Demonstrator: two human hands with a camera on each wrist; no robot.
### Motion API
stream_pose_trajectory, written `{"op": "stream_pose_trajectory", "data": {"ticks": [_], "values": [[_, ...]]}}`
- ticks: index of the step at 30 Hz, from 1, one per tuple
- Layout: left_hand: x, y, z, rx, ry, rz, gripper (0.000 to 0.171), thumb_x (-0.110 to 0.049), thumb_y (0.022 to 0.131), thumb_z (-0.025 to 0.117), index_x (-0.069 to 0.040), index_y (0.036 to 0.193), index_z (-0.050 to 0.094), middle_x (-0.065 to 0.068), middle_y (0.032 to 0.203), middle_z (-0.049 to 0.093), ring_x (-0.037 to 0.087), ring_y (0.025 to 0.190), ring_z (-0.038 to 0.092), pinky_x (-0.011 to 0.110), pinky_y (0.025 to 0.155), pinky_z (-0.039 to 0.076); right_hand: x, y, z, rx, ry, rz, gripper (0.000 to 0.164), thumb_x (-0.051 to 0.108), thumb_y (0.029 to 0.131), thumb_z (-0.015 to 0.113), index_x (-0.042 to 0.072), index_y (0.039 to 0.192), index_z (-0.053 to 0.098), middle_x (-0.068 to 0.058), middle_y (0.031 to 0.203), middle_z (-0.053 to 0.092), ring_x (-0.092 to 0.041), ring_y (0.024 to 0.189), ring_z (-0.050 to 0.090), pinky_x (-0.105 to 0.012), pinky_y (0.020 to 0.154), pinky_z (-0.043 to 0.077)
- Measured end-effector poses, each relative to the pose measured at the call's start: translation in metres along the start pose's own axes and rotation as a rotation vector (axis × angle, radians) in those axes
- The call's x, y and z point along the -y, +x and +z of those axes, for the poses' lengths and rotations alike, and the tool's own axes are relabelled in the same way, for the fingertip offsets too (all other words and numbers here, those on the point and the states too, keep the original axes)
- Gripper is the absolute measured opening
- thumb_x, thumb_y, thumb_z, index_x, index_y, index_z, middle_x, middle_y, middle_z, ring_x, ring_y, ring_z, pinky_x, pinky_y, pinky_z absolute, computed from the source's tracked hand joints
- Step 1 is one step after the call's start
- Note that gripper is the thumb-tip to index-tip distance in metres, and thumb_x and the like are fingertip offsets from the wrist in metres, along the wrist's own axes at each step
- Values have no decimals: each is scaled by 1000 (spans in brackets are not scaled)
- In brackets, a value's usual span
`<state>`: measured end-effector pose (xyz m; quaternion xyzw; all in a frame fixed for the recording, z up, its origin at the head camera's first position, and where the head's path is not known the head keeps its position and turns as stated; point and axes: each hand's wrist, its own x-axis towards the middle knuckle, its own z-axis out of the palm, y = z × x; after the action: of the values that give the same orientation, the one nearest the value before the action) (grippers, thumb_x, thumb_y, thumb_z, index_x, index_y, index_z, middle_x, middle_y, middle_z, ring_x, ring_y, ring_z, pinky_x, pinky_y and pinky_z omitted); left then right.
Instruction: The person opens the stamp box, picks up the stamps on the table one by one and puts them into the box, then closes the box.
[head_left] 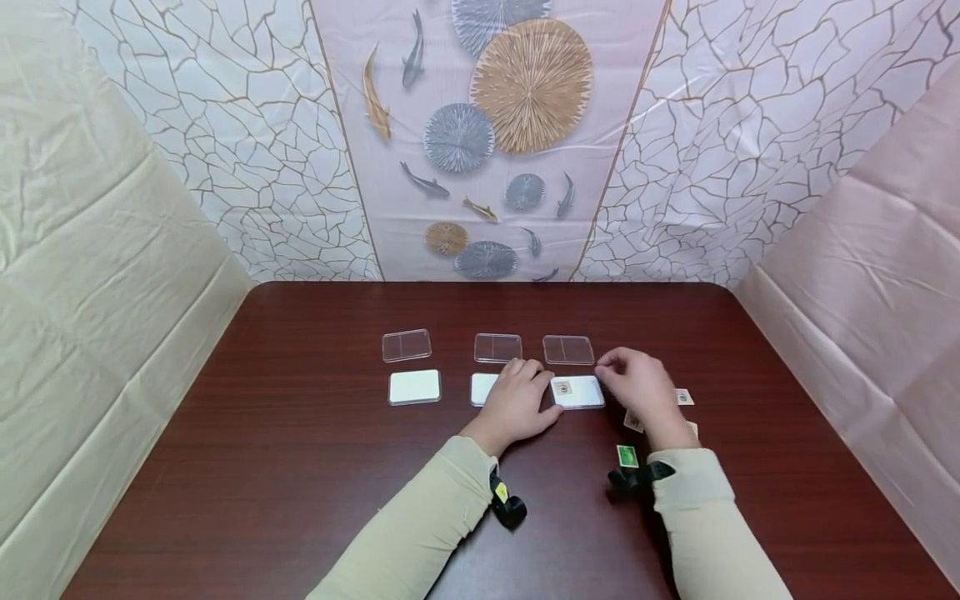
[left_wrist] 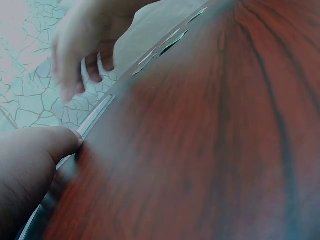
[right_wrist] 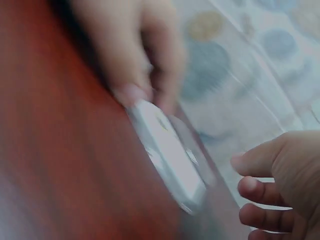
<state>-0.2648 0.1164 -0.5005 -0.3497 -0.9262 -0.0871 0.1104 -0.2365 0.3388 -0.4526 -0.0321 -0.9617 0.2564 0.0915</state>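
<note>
A shallow clear case with a white insert (head_left: 587, 392) lies between my two hands, a small beige postage stamp (head_left: 563, 388) at its left end. My left hand (head_left: 516, 402) holds that end of the case, thumb (left_wrist: 70, 142) at the near edge and index finger at the far one. My right hand (head_left: 641, 385) hovers just past the right end, its fingers loosely curled. Nothing shows between its thumb and fingertips in the right wrist view. Under the right wrist lie more stamps, among them a green one (head_left: 627, 456); the arm partly hides others.
Three clear lids (head_left: 567, 350) stand in a row behind the cases. Another white-filled case (head_left: 482, 388) is partly covered by my left hand, and one more (head_left: 415, 387) lies farther left. The dark wooden table (head_left: 300, 467) meets curtained walls at the back and sides.
</note>
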Motion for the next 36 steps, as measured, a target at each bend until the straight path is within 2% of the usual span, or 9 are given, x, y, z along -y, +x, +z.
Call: {"op": "stream_pose_trajectory", "data": {"ticks": [4,8,12,16,24,30,36], "values": [[0,0,0,9,2,-1,58,-54,94,60,-13,135,64,2,126,58,22,120,50,37,114,33,-28,-1,-26,2,-35,71,22,26,94,67,11,109,72,-17,102,72,-39,93,65,-51,73,49],[0,0,0,14,6,-3,58,-54,94,60,-13,135,64,2,127,58,21,121,50,37,115,32,-56,-6,-48,42,-76,154,27,25,95,65,8,115,70,-21,108,70,-42,93,63,-51,68,48],[-1,0,0,15,8,-5,58,-54,94,59,-14,136,64,2,128,58,21,121,49,37,115,32,-79,-11,-60,100,-77,207,29,20,95,64,2,117,68,-22,107,68,-40,93,60,-50,70,47],[-1,0,1,12,4,-9,58,-54,94,60,-14,135,64,2,127,58,21,123,50,37,116,31,-92,-14,-63,143,-58,230,30,16,93,67,-2,117,67,-24,106,67,-38,91,58,-50,75,47],[0,1,5,-6,-2,-9,57,-52,93,61,-14,135,64,1,126,58,21,124,50,38,117,30,-101,-15,-62,192,-43,203,37,21,88,76,-5,115,70,-27,107,68,-37,90,59,-52,79,47],[0,1,4,10,6,-10,58,-54,94,59,-14,136,64,1,127,58,20,124,50,37,117,30,-99,-15,-61,196,-40,222,32,22,89,76,-3,108,72,-20,99,70,-33,86,58,-43,74,45],[0,1,5,14,5,-15,58,-55,94,59,-15,137,63,1,128,58,20,125,50,38,118,29,-98,-15,-61,192,-52,234,29,23,89,76,-1,105,73,-18,97,70,-33,87,58,-45,74,46]]}}
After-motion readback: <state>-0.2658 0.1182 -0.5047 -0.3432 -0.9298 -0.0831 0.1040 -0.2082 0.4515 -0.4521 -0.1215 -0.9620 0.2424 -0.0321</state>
